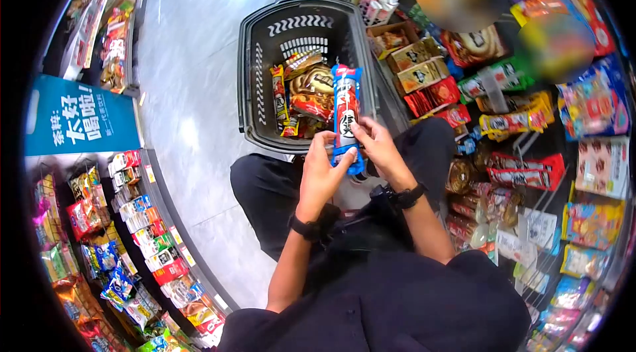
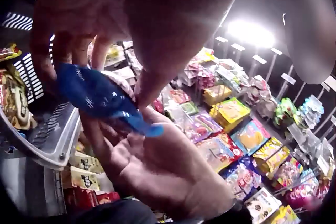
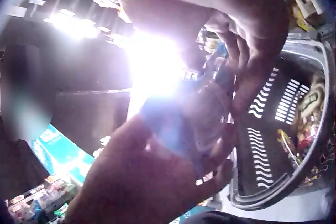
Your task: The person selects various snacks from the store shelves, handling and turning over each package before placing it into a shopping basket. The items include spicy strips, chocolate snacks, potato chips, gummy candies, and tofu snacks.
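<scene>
A long, narrow snack packet (image 1: pixel 345 97), blue at its ends with a red and white middle and dark lettering, is held lengthwise between both hands, above the near rim of a shopping basket. My left hand (image 1: pixel 318 178) pinches its lower left side, thumb across the front. On the right edge my right hand (image 1: pixel 384 153) grips it with the thumb on its face. The left wrist view shows the packet's shiny blue end (image 2: pixel 100 95) between the hands; glare blurs it in the right wrist view. The dark grey basket (image 1: pixel 250 90) contains several snack packets (image 1: pixel 311 90).
Shelves of bagged snacks (image 1: pixel 507 120) curve along the right, close to the right knee. Small boxes (image 1: pixel 419 64) stand beside the basket. More snack racks (image 1: pixel 159 246) and a blue sign (image 1: pixel 83 117) line the left. Grey floor (image 1: pixel 189 87) lies between the racks and basket.
</scene>
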The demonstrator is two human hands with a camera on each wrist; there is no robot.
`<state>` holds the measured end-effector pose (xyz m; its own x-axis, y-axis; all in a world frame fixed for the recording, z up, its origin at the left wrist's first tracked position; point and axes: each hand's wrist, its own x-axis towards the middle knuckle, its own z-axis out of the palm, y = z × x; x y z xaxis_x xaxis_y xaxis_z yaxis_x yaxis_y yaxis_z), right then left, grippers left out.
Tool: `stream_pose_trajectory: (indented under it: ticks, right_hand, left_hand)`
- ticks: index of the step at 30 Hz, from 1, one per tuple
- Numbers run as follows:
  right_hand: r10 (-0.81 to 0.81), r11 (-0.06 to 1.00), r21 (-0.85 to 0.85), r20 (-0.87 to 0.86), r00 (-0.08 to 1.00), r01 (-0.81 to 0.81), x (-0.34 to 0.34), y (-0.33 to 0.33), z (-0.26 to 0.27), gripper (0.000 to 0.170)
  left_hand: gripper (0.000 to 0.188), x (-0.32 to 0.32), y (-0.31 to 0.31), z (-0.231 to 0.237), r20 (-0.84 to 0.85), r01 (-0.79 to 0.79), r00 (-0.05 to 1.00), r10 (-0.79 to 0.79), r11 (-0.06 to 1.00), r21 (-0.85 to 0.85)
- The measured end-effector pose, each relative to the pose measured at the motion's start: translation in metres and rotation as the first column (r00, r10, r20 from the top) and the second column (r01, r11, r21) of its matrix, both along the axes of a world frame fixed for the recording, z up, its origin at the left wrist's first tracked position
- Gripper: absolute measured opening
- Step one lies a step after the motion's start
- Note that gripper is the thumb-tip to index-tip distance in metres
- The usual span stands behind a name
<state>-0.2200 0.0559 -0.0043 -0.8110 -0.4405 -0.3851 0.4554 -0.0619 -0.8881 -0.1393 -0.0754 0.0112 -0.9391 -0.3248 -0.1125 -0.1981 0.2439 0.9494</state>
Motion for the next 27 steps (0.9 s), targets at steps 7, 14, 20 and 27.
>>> stream_pose_trajectory:
  ticks: [7,14,20,27]
  right_hand:
    - [0.378,0.871,0.374,-0.094,0.921,-0.32,-0.081,-0.064,-0.092,0.042]
    - [0.583,0.744,0.565,-0.286,0.761,-0.358,-0.11,-0.111,-0.144,0.037]
    - [0.559,0.825,0.501,-0.652,0.512,-0.263,-0.059,-0.045,-0.062,0.044]
    - [0.302,0.883,0.464,-0.679,0.669,0.071,0.038,0.107,0.022,0.015]
  left_hand:
    - [0.048,-0.045,-0.058,-0.069,0.229,-0.016,0.973,0.004,0.999,0.049]
    - [0.049,-0.078,-0.117,-0.12,-0.002,-0.086,0.995,0.099,0.856,-0.51]
    - [0.039,-0.071,-0.133,-0.041,-0.033,0.041,0.998,-0.044,0.995,-0.095]
    - [0.014,-0.078,-0.007,0.064,-0.202,0.23,0.953,-0.228,0.973,-0.014]
